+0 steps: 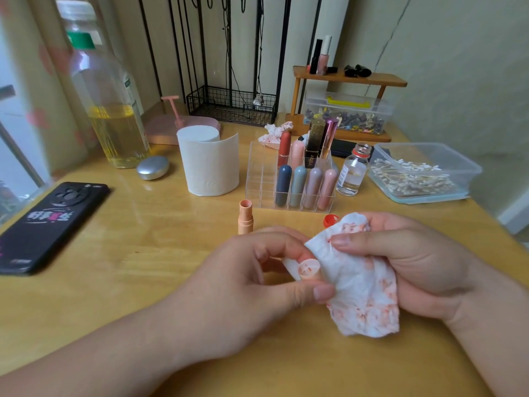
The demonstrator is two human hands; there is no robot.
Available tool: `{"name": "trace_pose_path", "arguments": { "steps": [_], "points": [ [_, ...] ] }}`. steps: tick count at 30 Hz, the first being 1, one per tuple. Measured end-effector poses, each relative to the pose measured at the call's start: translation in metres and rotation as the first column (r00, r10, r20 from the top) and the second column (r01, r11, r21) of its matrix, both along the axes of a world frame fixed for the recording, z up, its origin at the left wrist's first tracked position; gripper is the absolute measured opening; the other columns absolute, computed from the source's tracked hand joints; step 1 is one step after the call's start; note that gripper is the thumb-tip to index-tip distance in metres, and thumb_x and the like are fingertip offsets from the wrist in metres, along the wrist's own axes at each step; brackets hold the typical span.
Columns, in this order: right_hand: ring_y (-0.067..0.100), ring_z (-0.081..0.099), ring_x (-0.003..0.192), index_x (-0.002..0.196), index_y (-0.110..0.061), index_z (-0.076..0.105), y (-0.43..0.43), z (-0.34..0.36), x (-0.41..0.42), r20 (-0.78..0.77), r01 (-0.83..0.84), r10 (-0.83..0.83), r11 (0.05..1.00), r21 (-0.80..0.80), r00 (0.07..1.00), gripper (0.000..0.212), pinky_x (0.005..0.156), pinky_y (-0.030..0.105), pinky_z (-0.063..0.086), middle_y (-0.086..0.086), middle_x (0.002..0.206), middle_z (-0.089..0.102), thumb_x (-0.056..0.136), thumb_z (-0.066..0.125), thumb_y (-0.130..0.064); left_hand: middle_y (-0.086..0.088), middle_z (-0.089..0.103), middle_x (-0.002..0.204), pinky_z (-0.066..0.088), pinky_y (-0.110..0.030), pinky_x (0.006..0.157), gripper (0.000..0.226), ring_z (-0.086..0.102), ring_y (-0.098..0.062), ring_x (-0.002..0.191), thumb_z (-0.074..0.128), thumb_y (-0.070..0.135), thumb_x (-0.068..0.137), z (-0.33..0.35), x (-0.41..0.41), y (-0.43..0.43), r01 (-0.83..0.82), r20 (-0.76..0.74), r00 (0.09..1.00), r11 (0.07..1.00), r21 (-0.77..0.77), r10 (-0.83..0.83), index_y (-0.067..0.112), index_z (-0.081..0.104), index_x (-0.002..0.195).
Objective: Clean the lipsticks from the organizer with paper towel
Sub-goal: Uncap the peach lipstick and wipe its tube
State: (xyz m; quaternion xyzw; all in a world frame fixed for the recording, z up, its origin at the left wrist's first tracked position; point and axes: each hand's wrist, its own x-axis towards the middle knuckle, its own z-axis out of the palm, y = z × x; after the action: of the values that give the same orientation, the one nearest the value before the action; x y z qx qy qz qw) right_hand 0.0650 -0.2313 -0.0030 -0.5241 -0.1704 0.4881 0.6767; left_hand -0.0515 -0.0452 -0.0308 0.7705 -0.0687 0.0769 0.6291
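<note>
My left hand (257, 285) pinches the lipstick cap (307, 269), its long axis lying crosswise and its stained end toward the paper towel (363, 293) just beside, which my right hand (415, 262) grips.

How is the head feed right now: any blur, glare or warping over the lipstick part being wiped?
Head view, centre: the left hand, the lipstick part it pinches and the stained paper towel in the right hand read sharp. Head view, left edge: the big bottle is smeared, and wide-angle warp bows the table. Head view, lighting: soft, no harsh glare.
</note>
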Motion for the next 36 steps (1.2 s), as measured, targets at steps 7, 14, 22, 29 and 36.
{"name": "trace_pose_path", "arguments": {
  "steps": [7, 14, 22, 29, 36],
  "points": [
    [0.041, 0.067, 0.098, 0.111, 0.011, 0.065, 0.007, -0.005, -0.007, 0.048, 0.038, -0.038, 0.999, 0.012, 0.998, 0.031, 0.083, 0.046, 0.055, 0.035, 0.112, 0.065, 0.082, 0.065, 0.0, -0.014, 0.071, 0.086, 0.053, -0.06, 0.08, 0.035, 0.065, -0.04, 0.083, 0.082, 0.046, 0.069, -0.001, 0.001, 0.001, -0.079, -0.079, 0.994, 0.997, -0.003, 0.078, 0.018, 0.073, 0.086],
    [0.028, 0.07, 0.078, 0.082, -0.009, 0.071, 0.01, -0.012, -0.007, 0.66, 0.523, -0.425, 0.85, 0.057, 0.619, 0.009, 0.07, 0.035, 0.057, 0.016, 0.085, 0.074, 0.076, 0.077, -0.012, 0.002, 0.075, 0.079, 0.057, -0.052, 0.075, 0.03, 0.071, -0.026, 0.077, 0.082, 0.046, 0.067, -0.004, 0.003, 0.006, -0.184, -0.222, 0.948, 0.962, 0.203, 0.229, 0.024, 0.067, 0.081],
    [0.019, 0.063, 0.074, 0.075, -0.003, 0.062, 0.015, -0.014, -0.021, 0.901, 0.278, -0.407, 0.892, 0.357, 0.15, 0.012, 0.067, 0.019, 0.045, 0.008, 0.083, 0.066, 0.079, 0.073, 0.001, -0.009, 0.067, 0.069, 0.058, -0.036, 0.054, 0.023, 0.062, -0.026, 0.055, 0.079, 0.022, 0.072, 0.003, 0.005, 0.006, -0.032, -0.195, 0.981, 0.978, -0.206, -0.01, 0.005, 0.073, 0.087],
    [0.032, 0.066, 0.069, 0.085, -0.011, 0.073, 0.011, -0.012, -0.026, 0.815, 0.225, -0.349, 0.935, 0.273, 0.462, 0.009, 0.057, 0.035, 0.053, 0.014, 0.081, 0.071, 0.08, 0.07, -0.004, -0.008, 0.068, 0.078, 0.052, -0.031, 0.054, 0.01, 0.053, -0.018, 0.057, 0.069, 0.023, 0.086, -0.001, 0.008, 0.013, 0.119, -0.146, 0.978, 0.974, -0.195, -0.149, 0.018, 0.074, 0.08],
    [0.036, 0.063, 0.066, 0.092, -0.012, 0.071, 0.01, -0.007, -0.029, 0.785, 0.179, -0.263, 0.964, 0.195, 0.561, 0.01, 0.053, 0.037, 0.051, 0.016, 0.079, 0.069, 0.084, 0.067, -0.007, -0.003, 0.06, 0.075, 0.052, -0.022, 0.064, 0.013, 0.057, -0.012, 0.065, 0.068, 0.018, 0.089, -0.003, 0.008, 0.019, 0.23, -0.212, 0.938, 0.949, -0.214, -0.275, 0.017, 0.074, 0.077]
  ]
}}
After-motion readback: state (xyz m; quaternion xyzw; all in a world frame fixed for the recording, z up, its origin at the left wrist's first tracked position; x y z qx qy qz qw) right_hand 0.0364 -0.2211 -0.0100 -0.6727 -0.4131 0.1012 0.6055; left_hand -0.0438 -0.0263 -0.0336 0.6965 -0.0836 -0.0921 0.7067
